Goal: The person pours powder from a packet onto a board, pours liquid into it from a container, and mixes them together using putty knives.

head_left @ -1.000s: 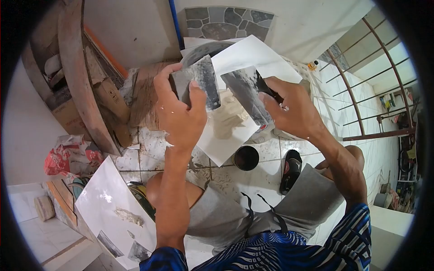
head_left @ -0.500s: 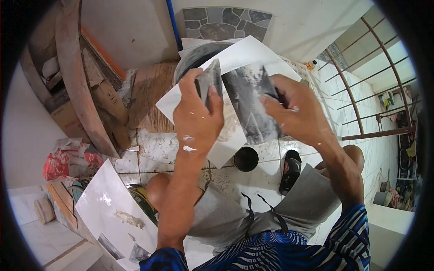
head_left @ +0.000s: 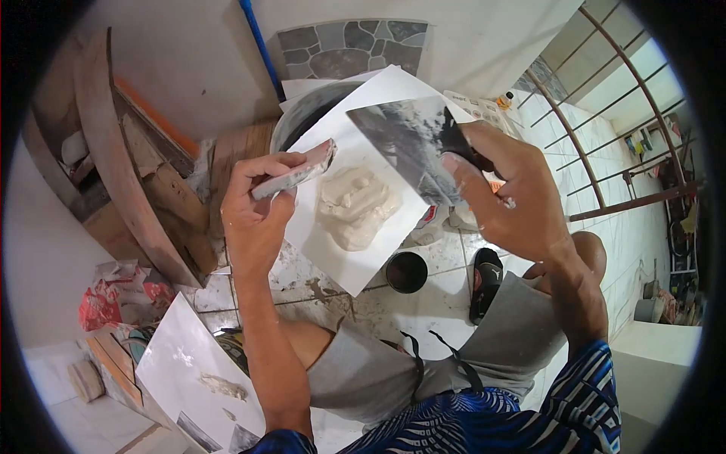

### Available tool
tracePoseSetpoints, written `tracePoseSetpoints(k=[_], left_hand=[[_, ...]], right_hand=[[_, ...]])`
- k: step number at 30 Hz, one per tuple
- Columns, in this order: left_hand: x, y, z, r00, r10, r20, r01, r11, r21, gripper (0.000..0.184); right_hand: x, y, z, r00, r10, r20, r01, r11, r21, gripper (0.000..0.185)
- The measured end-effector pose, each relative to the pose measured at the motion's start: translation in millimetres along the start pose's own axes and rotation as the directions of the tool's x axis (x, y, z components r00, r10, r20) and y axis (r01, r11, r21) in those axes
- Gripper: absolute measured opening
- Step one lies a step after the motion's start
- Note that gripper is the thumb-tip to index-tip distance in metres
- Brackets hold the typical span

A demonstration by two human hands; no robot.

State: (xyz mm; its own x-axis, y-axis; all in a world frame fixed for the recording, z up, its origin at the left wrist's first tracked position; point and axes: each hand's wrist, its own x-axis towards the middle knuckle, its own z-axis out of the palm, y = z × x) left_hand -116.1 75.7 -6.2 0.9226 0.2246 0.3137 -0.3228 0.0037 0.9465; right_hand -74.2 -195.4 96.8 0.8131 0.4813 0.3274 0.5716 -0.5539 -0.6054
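Note:
My left hand (head_left: 257, 216) grips a small flat spreader (head_left: 299, 171), tilted, with pale putty along its edge. In my right hand (head_left: 518, 193) is a wider dark rectangular spreader (head_left: 404, 147), its face streaked with white putty and turned toward me. The thumb presses on its near face; the other fingers are mostly hidden behind. Below and between the hands, a thick heap of cream putty (head_left: 355, 206) lies on a white board (head_left: 354, 274). That board rests across a grey tub (head_left: 291, 125). The two spreaders are apart from each other.
A dark open can (head_left: 407, 272) stands on the tiled floor near a black slipper (head_left: 485, 286). At lower left lies another white sheet (head_left: 178, 344) with putty scraps, beside a red and white bag (head_left: 121, 295). Wood and cardboard lean at left; a metal grille (head_left: 605, 189) is at right.
My hands have separated: the left moved left and down, its spreader turning flatter. The right spreader swung up and left at its far end. The putty heap is now uncovered.

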Motion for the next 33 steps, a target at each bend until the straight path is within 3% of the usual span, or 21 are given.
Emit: tracePoseSetpoints(k=[2, 9, 18, 21, 24, 27, 33], left_hand=[[1, -2, -1, 1.0, 0.017, 0.004, -0.017, 1.0, -0.007, 0.024], [4, -13, -5, 0.987, 0.158, 0.024, -0.153, 0.977, -0.15, 0.028], [2, -8, 1, 0.997, -0.002, -0.072, -0.007, 0.991, -0.131, 0.022], [1, -8, -6, 0.983, -0.008, -0.182, -0.002, 0.999, -0.052, 0.022], [2, -14, -21, 0.918, 0.011, -0.396, 0.015, 0.998, 0.063, 0.024], [0, -3, -30, 0.873, -0.005, -0.488, -0.021, 0.999, -0.047, 0.026], [-8, 8, -33, 0.841, -0.02, -0.541, -0.062, 0.989, -0.133, 0.028]], right_hand=[[1, -3, 4, 0.999, -0.043, -0.02, 0.044, 0.998, 0.039, 0.018], [10, 9, 24, 0.995, 0.085, 0.058, -0.09, 0.993, 0.077, 0.018], [0, 4, 29, 0.987, 0.016, 0.159, -0.04, 0.989, 0.144, 0.019], [10, 9, 17, 0.962, 0.112, 0.25, -0.143, 0.983, 0.111, 0.02], [34, 23, 17, 0.973, 0.085, 0.213, -0.078, 0.996, -0.042, 0.02], [69, 64, 36, 0.984, -0.025, 0.176, 0.06, 0.978, -0.199, 0.022], [112, 102, 76, 0.965, 0.132, 0.225, 0.018, 0.827, -0.561, 0.027]])
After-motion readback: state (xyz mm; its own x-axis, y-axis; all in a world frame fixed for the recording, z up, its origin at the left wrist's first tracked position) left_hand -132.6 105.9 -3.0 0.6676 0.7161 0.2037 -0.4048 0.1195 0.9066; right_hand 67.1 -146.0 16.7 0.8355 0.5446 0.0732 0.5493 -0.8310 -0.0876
